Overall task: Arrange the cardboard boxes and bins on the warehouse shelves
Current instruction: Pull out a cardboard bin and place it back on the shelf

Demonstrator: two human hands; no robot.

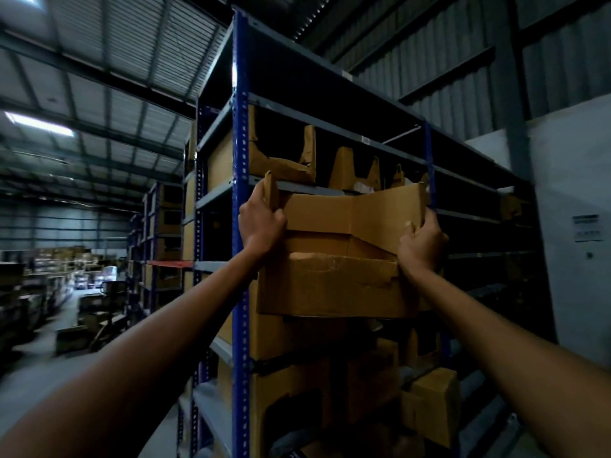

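Left hand (261, 223) and right hand (420, 246) grip opposite ends of cardboard box (330, 282); long axis 9-to-3; shelf (307, 189) lies at 12 o'clock.

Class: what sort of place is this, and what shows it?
Most likely a warehouse: tall blue-posted metal shelving full of cardboard boxes, a long aisle and a corrugated metal roof.

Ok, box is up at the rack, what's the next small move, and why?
Probably lower the cardboard box slightly before pushing it in: left hand and right hand grip its sides between the blue uprights, but its raised left flap overlaps the grey shelf beam.
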